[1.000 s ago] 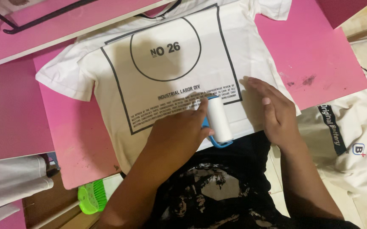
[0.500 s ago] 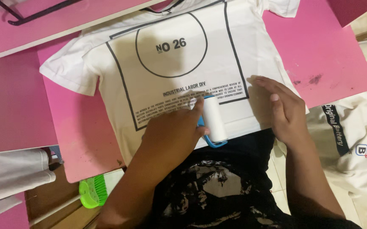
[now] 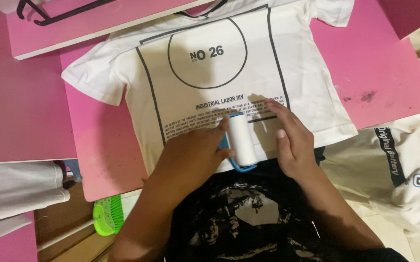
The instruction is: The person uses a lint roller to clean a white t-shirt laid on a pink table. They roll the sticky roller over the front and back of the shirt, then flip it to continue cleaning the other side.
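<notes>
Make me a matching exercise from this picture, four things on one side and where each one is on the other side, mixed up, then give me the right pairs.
Things
1. lint roller
2. right hand
3. green brush
4. black hanger

Places
A. on the pink board at the top left
B. flat on the white T-shirt, beside the roller
C. below the pink table, lower left
D. gripped by the left hand, lying on the shirt's lower edge

Pairs: 1-D, 2-B, 3-C, 4-A
</notes>
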